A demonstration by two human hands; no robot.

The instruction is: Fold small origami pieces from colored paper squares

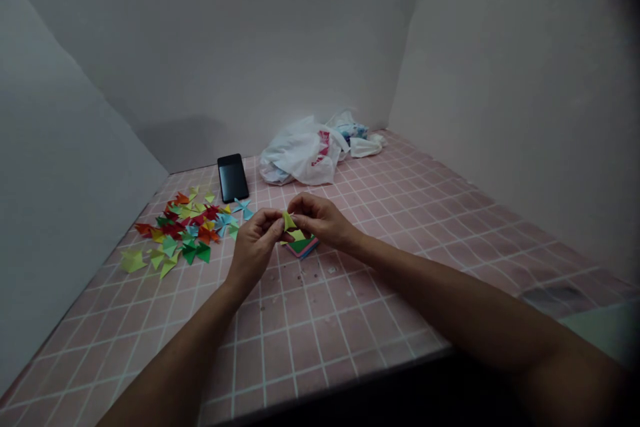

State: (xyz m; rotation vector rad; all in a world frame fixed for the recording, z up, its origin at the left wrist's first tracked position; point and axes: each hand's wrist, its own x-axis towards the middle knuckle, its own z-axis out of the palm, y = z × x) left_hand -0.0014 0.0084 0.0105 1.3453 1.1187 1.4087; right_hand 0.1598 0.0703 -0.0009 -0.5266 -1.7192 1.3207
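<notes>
Between my two hands is a small folded piece of yellow paper [289, 221], held up above the table. My left hand [258, 235] pinches it from the left with thumb and fingers. From the other side, my right hand [318, 219] grips it with closed fingertips. Just beneath lies a stack of coloured paper squares [303, 247], green, pink and blue at its edges, partly hidden by my hands. To the left spreads a pile of folded paper pieces [190, 227] in red, orange, yellow, green and light blue; some look like origami birds.
A black smartphone [233, 178] lies behind the paper pile. Crumpled white plastic bags [305, 153] sit near the back wall, with a blue-patterned packet [354, 129] beside them. Pink tiled-pattern covering [370, 320] tops the table, and pale walls [280, 40] enclose it on three sides.
</notes>
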